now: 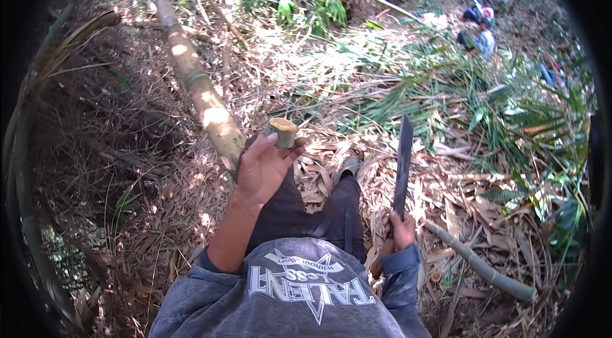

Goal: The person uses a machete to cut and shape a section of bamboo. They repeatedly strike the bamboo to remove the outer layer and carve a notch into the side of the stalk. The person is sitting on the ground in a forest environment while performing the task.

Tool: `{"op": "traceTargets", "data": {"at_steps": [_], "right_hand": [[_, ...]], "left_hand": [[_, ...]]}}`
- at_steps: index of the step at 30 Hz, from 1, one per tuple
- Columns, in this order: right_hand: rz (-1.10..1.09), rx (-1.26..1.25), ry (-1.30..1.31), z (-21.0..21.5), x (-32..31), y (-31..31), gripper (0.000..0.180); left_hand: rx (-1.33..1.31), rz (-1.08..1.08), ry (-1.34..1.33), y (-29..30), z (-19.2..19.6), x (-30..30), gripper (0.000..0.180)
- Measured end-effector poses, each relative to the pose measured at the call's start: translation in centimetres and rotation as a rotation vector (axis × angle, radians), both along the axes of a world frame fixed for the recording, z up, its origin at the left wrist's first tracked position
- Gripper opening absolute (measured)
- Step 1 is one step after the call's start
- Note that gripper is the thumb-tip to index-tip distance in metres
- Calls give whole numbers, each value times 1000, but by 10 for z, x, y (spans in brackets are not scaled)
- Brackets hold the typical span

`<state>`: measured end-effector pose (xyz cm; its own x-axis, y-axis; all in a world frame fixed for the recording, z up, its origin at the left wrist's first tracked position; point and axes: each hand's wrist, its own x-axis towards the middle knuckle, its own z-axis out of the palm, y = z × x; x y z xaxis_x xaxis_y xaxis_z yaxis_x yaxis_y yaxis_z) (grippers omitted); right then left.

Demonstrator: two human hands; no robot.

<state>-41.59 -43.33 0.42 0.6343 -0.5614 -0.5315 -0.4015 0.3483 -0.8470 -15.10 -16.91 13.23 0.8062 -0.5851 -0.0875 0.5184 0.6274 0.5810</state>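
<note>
My left hand (263, 169) is raised in front of me, its thumb and fingers closed around a short bamboo piece (282, 134). The piece is green outside, with a pale cut rim and a hollow facing up. Lower and to the right, my right hand (402, 231) grips a machete (403, 163) by its handle. Its long dark blade points up and away from me, apart from the bamboo piece. Part of the handle is hidden by my fingers.
A thick bamboo pole (201, 89) slants from the far left down toward my legs. On the right a cut bamboo length (488, 268) lies on dry leaves. Green leafy branches (472, 96) cover the ground at the right. A person (478, 35) is low to the ground at the far right.
</note>
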Motion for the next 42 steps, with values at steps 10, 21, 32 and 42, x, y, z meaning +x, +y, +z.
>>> {"op": "traceTargets", "data": {"at_steps": [10, 21, 32, 42], "right_hand": [[379, -525, -41, 38, 103, 42, 31], [665, -924, -622, 131, 168, 115, 33], [634, -837, -537, 127, 180, 106, 52], [532, -666, -379, 91, 150, 97, 66]], "left_hand": [[-272, -53, 76, 28, -15, 9, 44], [45, 222, 16, 29, 2, -1, 53], [-106, 136, 85, 44, 10, 7, 52], [-62, 7, 99, 53, -8, 18, 49]]}}
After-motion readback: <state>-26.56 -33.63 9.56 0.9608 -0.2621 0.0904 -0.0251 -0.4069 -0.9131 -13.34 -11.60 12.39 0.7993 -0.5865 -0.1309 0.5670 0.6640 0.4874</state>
